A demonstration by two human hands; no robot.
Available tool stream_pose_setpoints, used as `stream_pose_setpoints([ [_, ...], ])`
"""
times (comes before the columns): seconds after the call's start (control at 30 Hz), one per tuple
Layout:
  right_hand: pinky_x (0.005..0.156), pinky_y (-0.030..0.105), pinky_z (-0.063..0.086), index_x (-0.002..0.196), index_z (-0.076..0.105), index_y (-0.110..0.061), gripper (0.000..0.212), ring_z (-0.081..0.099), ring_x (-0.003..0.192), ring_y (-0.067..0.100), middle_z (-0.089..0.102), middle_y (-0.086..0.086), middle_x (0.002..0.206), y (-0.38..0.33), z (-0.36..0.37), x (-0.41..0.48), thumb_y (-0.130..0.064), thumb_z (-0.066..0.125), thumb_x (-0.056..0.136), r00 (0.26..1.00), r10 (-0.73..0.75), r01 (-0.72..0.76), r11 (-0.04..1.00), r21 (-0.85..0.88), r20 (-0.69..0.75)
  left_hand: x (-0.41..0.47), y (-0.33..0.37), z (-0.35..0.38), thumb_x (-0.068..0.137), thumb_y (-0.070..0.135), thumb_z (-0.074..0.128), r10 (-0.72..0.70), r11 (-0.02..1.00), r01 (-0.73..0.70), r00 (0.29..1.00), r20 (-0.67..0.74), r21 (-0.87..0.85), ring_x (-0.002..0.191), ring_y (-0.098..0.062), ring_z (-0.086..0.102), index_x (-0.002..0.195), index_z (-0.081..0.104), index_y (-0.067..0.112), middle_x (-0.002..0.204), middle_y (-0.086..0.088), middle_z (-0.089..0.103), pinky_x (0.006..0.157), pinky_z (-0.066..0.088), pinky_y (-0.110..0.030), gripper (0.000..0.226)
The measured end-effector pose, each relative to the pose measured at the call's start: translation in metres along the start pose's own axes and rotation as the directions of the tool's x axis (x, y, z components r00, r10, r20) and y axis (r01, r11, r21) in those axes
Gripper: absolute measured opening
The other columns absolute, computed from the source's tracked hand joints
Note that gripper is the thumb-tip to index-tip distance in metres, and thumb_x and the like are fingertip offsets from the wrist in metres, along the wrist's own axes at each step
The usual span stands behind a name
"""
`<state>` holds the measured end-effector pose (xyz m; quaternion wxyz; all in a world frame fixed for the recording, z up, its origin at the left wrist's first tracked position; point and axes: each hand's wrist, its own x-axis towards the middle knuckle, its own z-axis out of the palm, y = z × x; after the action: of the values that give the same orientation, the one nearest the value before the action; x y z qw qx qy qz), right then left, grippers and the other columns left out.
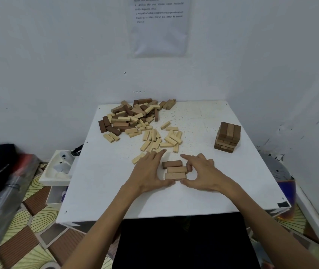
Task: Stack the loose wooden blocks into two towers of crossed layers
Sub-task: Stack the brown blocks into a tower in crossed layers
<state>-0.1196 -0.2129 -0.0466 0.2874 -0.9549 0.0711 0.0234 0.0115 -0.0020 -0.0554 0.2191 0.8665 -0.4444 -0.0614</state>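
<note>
The pile (pixel 127 119) lies at the far left of the table (pixel 154 202), dark and light blocks heaped too thickly to count (several dozen at a guess). Just right of it is a flatter scatter (pixel 160 138) of light blocks, roughly twenty, probably spread out so each can be picked singly. One stray light block (pixel 138 158) lies beside the left hand (pixel 150 167).

That hand lies flat on the table with straight fingers along the left ends of the row (pixel 174 170), its thumb reaching in at the near edge. It clasps nothing; it looks like a fence to square the ends against.

The row is three blocks laid side by side, touching: one dark at the back and two mid-brown in front. I judge it to be the bottom layer of the second tower, placed near the table's front edge where both hands reach it easily.

The right hand (pixel 203 173) mirrors the left. Its index finger points forward, its other fingers are bent with their knuckles against the row's right ends, and its thumb meets the near edge. It pushes rather than holds.

Well apart at the right stands one finished-looking tower (pixel 227 137). It has three blocks across the top, above several crossed layers I cannot count surely.
</note>
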Motion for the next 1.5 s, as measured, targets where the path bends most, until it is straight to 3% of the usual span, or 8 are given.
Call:
stream_pose_setpoints([
  [0.13, 0.096, 0.034, 0.031, 0.151, 0.036, -0.033, 0.074, 0.037, 0.106, 0.006, 0.048, -0.019, 0.099, -0.004, -0.004, 0.005, -0.048, 0.069, 0.086, 0.998, -0.022, 0.023, 1.0, -0.019, 0.052, 0.0, 0.004, -0.003, 0.078, 0.064, 0.074, 0.001, 1.0, 0.0, 0.998, 0.068, -0.019, 0.109, -0.016, 0.053, 0.142, 0.05, 0.025, 0.112, 0.007, 0.059, 0.085, 0.042, -0.03, 0.079],
  [0.2, 0.099, 0.036, 0.032, 0.147, 0.039, -0.033, 0.069, 0.038, 0.108, 0.006, 0.047, -0.021, 0.101, -0.005, -0.004, 0.006, -0.046, 0.069, 0.086, 0.997, -0.035, 0.036, 0.999, -0.016, 0.067, 0.003, 0.005, -0.005, 0.079, 0.06, 0.074, 0.032, 0.997, -0.024, 0.993, 0.111, -0.072, 0.103, -0.012, 0.051, 0.133, 0.054, 0.026, 0.107, 0.009, 0.057, 0.086, 0.046, -0.033, 0.067],
  [0.43, 0.101, 0.036, 0.041, 0.144, 0.044, -0.03, 0.067, 0.043, 0.105, 0.005, 0.051, -0.022, 0.104, -0.004, -0.006, 0.008, -0.047, 0.071, 0.085, 0.996, -0.049, 0.048, 0.999, 0.007, 0.077, 0.011, 0.006, -0.012, 0.079, 0.059, 0.077, 0.024, 0.996, -0.005, 0.975, 0.223, -0.088, 0.094, -0.01, 0.051, 0.132, 0.055, 0.026, 0.103, 0.009, 0.058, 0.082, 0.05, -0.037, 0.066],
  [0.63, 0.087, 0.026, 0.038, 0.148, 0.044, -0.025, 0.071, 0.046, 0.1, 0.009, 0.055, -0.013, 0.105, -0.007, -0.015, 0.014, -0.045, 0.075, 0.088, 0.988, -0.063, 0.065, 0.998, -0.013, 0.14, 0.015, 0.013, -0.014, 0.076, 0.044, 0.087, -0.005, 0.984, 0.051, 0.966, 0.26, -0.171, 0.077, -0.011, 0.053, 0.127, 0.06, 0.016, 0.091, -0.001, 0.064, 0.073, 0.045, -0.033, 0.064],
  [0.83, 0.083, 0.024, 0.035, 0.149, 0.043, -0.023, 0.072, 0.046, 0.099, 0.011, 0.056, -0.007, 0.108, -0.006, -0.014, 0.014, -0.045, 0.074, 0.089, 0.986, -0.059, 0.063, 0.998, -0.022, 0.156, 0.018, 0.009, -0.024, 0.083, 0.036, 0.082, 0.014, 0.988, 0.044, 0.928, 0.373, -0.146, 0.084, -0.014, 0.055, 0.136, 0.053, 0.015, 0.094, 0.002, 0.06, 0.075, 0.046, -0.032, 0.063],
  [1.0, 0.082, 0.025, 0.034, 0.149, 0.043, -0.022, 0.071, 0.044, 0.098, 0.01, 0.055, -0.007, 0.107, -0.008, -0.014, 0.014, -0.045, 0.073, 0.089, 0.985, -0.052, 0.06, 0.997, -0.046, 0.163, 0.021, 0.012, -0.026, 0.083, 0.037, 0.083, -0.001, 0.995, 0.037, 0.931, 0.366, -0.09, 0.084, -0.014, 0.053, 0.138, 0.052, 0.014, 0.096, 0.004, 0.058, 0.071, 0.042, -0.027, 0.067],
  [1.33, 0.088, 0.033, 0.046, 0.143, 0.051, -0.014, 0.063, 0.054, 0.096, 0.016, 0.062, -0.001, 0.104, -0.019, -0.023, 0.014, -0.037, 0.075, 0.089, 0.978, -0.052, 0.068, 0.995, -0.075, 0.2, 0.021, 0.016, -0.025, 0.084, 0.033, 0.081, -0.042, 0.993, 0.08, 0.923, 0.382, -0.083, 0.087, -0.016, 0.054, 0.133, 0.051, 0.013, 0.095, 0.004, 0.057, 0.078, 0.048, -0.034, 0.061],
  [1.5, 0.088, 0.029, 0.044, 0.152, 0.042, -0.016, 0.074, 0.052, 0.097, 0.013, 0.061, -0.006, 0.103, -0.019, -0.023, 0.015, -0.037, 0.076, 0.089, 0.979, -0.046, 0.059, 0.996, -0.061, 0.2, 0.018, 0.015, -0.022, 0.079, 0.033, 0.086, -0.078, 0.985, 0.124, 0.942, 0.327, -0.122, 0.091, -0.016, 0.056, 0.129, 0.052, 0.016, 0.105, 0.0, 0.063, 0.068, 0.041, -0.021, 0.064],
])
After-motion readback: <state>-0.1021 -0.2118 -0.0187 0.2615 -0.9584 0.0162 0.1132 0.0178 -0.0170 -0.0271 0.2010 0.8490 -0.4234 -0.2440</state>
